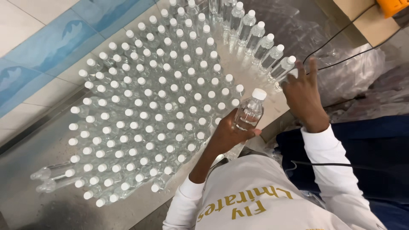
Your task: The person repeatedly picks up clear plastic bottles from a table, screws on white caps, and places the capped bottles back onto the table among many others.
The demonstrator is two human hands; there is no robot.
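My left hand point(228, 134) grips a clear plastic bottle with a white cap point(249, 111) by its lower body, holding it just above the near edge of a large packed cluster of identical capped bottles point(145, 106). My right hand point(303, 93) reaches to a curved row of bottles point(262, 44) at the right, fingers spread, touching the nearest bottle point(284, 68) of that row. Both arms wear white long sleeves.
The bottles stand on a metal table point(30, 204). Crumpled clear plastic wrap point(358, 72) and black cables point(341, 40) lie to the right. A tiled floor with blue panels point(47, 47) is at the upper left. A dark blue cloth point(375, 145) lies beside my right arm.
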